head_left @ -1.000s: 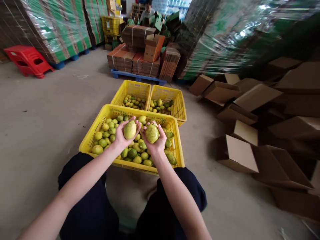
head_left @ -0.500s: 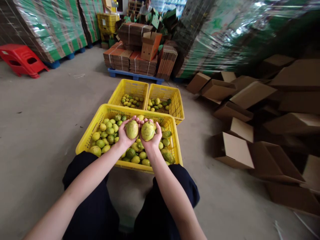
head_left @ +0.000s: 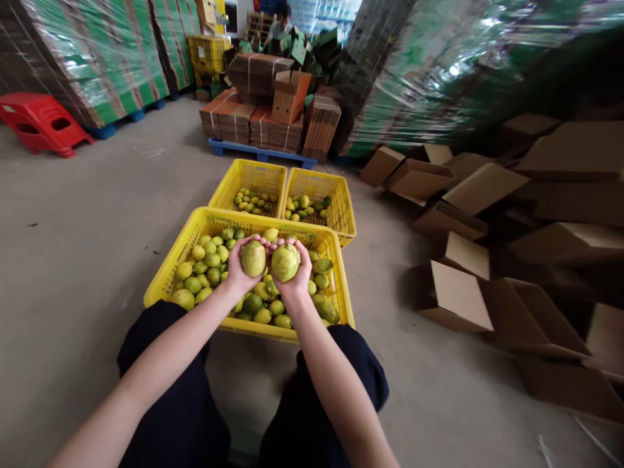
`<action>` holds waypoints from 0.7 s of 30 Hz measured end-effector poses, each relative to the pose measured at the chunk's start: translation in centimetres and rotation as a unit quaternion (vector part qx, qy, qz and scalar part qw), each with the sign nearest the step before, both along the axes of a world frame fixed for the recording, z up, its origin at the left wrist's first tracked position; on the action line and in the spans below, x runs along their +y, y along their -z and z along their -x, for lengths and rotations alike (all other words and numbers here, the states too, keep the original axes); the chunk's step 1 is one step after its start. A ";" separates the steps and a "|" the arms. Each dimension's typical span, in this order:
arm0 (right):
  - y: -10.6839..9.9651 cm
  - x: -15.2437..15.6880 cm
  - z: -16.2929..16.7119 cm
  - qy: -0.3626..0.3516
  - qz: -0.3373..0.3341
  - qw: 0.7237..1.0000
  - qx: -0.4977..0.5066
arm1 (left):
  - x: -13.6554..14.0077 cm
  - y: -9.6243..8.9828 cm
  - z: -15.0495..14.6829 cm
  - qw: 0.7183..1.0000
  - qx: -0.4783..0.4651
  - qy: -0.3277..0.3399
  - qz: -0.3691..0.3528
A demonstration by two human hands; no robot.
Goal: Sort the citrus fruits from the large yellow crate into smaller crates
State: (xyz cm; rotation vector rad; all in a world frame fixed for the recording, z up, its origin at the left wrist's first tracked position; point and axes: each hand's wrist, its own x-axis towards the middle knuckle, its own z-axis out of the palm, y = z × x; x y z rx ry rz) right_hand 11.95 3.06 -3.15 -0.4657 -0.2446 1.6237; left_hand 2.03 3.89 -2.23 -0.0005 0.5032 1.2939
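Three yellow crates (head_left: 345, 286) of green-yellow fruit (head_left: 252, 303) stand on grey floor (head_left: 88, 227) near cardboard boxes (head_left: 461, 296), left hand (head_left: 237, 272) and right hand (head_left: 299, 276) each cradling a single fruit (head_left: 253, 259) in curled fingers

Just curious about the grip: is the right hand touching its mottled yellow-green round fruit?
Touching: the head view shows the right hand cupping that fruit.

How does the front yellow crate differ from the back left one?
The front crate holds many lemons, the back left crate far fewer. The left hand and right hand are over the front crate, not the back left crate. Both crates are yellow with slotted walls.
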 end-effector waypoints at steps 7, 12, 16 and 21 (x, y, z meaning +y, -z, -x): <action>-0.5 -0.2 -0.2 -0.004 -0.074 0.993 -0.092 | -0.3 -0.7 0.5 1.000 -0.005 0.014 -0.011; 0.1 0.0 -0.2 0.011 -0.003 1.000 -0.010 | 0.0 -0.4 0.3 1.000 -0.010 -0.005 0.029; 0.8 0.5 0.0 0.031 0.050 0.998 0.027 | 0.2 0.5 -0.2 1.000 -0.004 -0.018 0.024; 1.1 0.6 0.0 0.043 0.070 0.996 0.042 | 0.7 0.8 -0.7 0.999 0.018 -0.030 0.038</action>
